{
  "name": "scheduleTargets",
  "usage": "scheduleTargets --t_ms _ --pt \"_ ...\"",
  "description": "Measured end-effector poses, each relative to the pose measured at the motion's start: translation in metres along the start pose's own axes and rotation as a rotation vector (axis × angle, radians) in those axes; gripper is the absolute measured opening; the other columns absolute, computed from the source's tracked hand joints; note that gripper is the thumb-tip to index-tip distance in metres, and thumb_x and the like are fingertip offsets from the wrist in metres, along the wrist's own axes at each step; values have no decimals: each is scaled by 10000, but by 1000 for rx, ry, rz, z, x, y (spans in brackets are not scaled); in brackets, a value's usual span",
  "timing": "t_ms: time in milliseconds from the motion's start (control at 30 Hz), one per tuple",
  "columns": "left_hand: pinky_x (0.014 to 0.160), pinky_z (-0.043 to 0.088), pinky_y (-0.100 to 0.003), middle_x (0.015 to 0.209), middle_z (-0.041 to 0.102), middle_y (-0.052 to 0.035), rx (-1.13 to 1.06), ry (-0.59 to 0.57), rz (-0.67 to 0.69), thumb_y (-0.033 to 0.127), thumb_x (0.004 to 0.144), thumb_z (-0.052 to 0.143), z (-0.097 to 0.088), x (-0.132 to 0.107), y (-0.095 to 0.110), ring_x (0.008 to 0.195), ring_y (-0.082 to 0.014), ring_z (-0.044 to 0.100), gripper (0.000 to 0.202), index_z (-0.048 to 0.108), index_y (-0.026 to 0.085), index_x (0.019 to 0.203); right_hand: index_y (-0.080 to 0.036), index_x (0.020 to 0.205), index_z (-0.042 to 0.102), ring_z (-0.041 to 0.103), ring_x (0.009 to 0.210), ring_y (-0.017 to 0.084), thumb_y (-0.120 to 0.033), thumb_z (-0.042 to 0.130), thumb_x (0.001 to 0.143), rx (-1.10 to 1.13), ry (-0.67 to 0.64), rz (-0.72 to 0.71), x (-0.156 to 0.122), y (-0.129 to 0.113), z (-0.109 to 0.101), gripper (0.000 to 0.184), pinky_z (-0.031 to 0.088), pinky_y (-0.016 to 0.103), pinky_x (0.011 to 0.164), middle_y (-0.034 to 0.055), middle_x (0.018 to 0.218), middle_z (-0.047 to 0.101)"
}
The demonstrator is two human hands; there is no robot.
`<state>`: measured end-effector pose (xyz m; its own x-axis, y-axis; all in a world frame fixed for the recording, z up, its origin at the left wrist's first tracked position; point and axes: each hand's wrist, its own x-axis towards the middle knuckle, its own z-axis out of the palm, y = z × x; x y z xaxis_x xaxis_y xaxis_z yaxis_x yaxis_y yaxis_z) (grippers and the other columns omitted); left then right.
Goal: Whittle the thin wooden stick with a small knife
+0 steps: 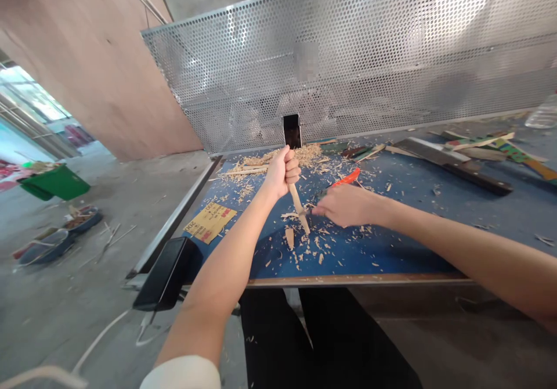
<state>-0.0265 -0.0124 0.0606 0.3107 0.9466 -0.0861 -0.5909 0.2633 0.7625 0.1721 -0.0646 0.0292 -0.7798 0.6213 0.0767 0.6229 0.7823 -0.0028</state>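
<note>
My left hand (284,172) is closed in a fist around the upper end of a thin wooden stick (300,208), which slants down so that its lower tip rests on the blue table (435,226). My right hand (343,204) is closed on an orange-handled knife (346,178); the blade meets the stick near its lower end. Wood shavings (304,244) lie scattered on the table around and below the stick.
A phone (292,130) stands upright against a perforated metal screen (348,58) at the table's back. A long dark blade and painted wooden pieces (478,151) lie at right. A yellow card (210,222) and a black box (167,273) sit at the left edge. Green bin (56,183) on the floor.
</note>
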Motion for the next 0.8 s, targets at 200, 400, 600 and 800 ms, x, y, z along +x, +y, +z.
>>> scheduleTargets --t_ms 200,400,600,800 --pt "338 88 -165 495 196 109 56 -15 11 399 1044 548 5 2 -4 337 -43 137 500 261 227 672 -170 921 776 629 648 226 -449 322 1114 -92 181 112 12 -1 -5 567 336 367 648 116 733 719" --pt "346 69 -173 497 192 108 70 -3 24 421 1040 543 8 -4 -2 337 -44 140 504 259 227 672 -152 957 793 692 745 267 -446 304 1121 -102 96 191 23 0 6 594 376 370 672 154 828 752" --pt "347 60 -181 508 182 107 15 1 -5 408 1024 575 8 -5 -1 340 -40 131 503 263 229 672 -150 863 773 635 651 214 -446 399 1106 13 -55 114 13 -3 -1 535 370 350 639 144 806 737" --pt "346 61 -174 495 188 104 20 -1 -17 401 1059 516 4 -1 -1 334 -38 140 501 246 227 674 -178 863 752 599 640 187 -408 368 1116 -5 62 38 3 -3 -3 514 309 340 651 86 731 706"
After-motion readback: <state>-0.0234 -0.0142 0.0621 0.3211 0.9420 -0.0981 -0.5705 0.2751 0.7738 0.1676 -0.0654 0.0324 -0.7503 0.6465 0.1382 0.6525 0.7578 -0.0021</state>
